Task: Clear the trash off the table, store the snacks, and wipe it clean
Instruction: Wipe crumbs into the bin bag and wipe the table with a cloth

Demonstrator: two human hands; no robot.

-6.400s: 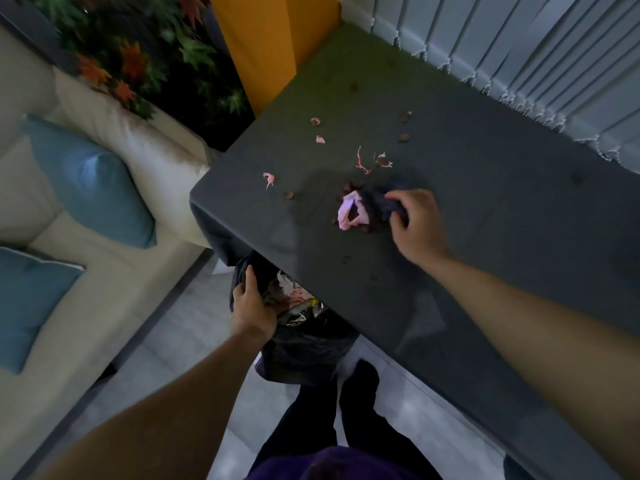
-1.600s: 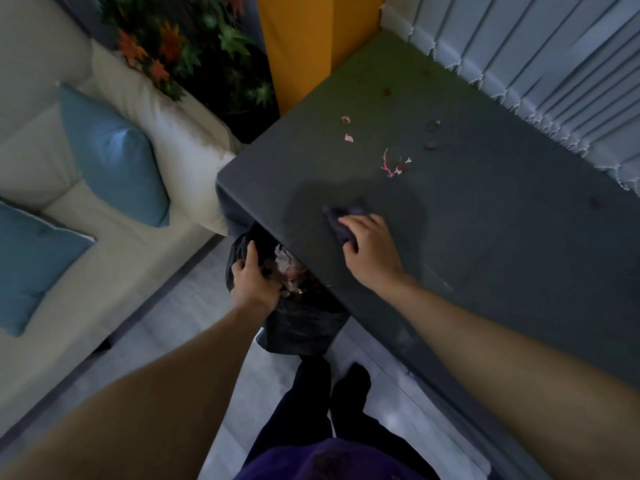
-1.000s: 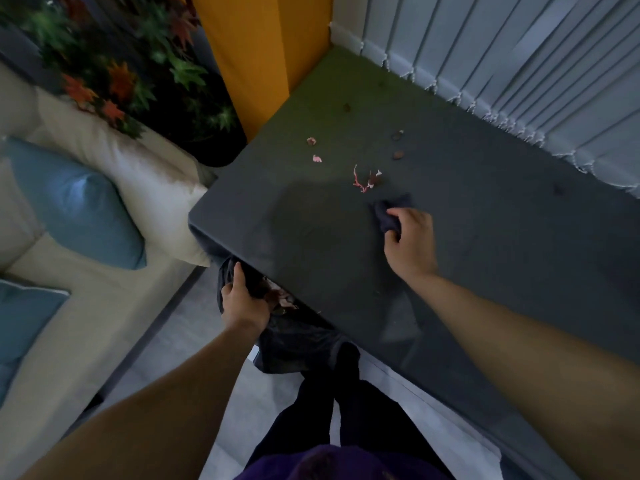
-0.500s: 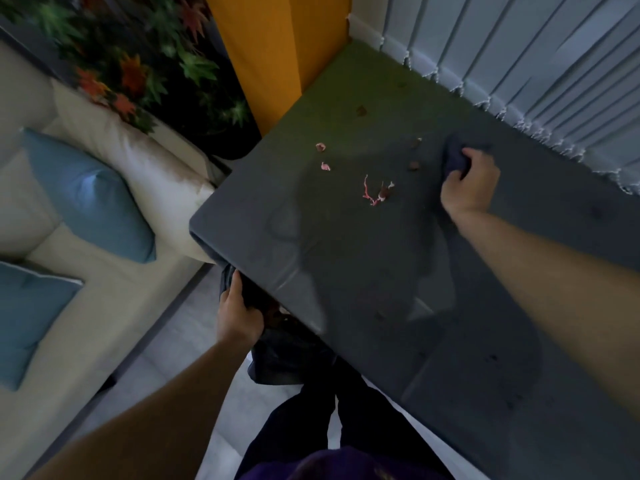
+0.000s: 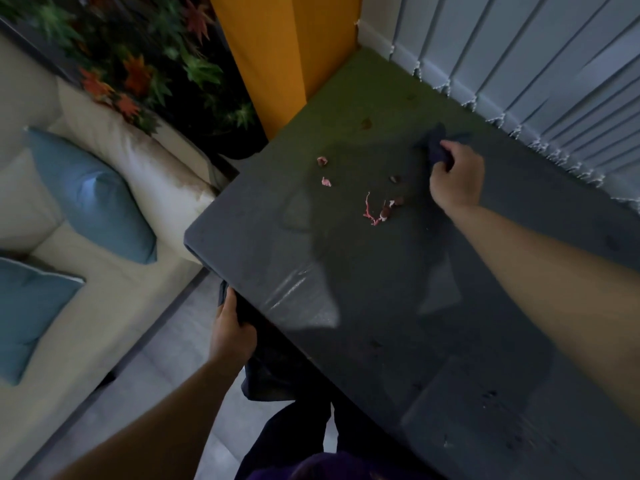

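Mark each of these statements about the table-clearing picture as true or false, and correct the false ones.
1. The right hand grips a dark cloth. True.
2. The left hand lies flat on the table. False: it holds the black bag below the table's near edge.
3. Pink scraps lie on the table, left of the cloth. True.
4. The cushions on the sofa are red. False: they are blue.
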